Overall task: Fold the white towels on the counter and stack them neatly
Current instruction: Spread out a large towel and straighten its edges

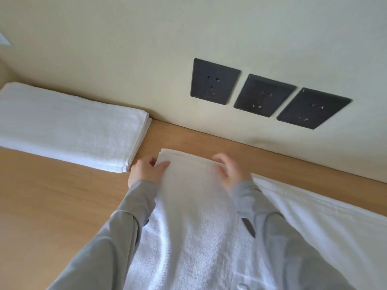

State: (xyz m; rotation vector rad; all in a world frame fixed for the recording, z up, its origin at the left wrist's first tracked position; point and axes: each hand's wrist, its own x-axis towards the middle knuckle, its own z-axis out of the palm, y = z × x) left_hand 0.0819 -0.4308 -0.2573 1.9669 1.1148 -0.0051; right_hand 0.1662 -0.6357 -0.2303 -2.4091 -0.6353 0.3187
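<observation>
A long white towel [194, 206] lies on the wooden counter [52, 195], stretching from the near edge toward the wall. My left hand [146, 170] pinches its far left corner, thumb on top. My right hand [230, 170] grips the far right corner, fingers curled over the doubled edge. A folded white towel [69, 124] rests at the back left against the wall. Another white towel [326, 216] lies spread flat to the right, partly under my right sleeve.
Three dark wall sockets [263, 93] sit in the pale wall just above the counter's back edge. Bare wood shows to the left of my arms and in a strip along the wall.
</observation>
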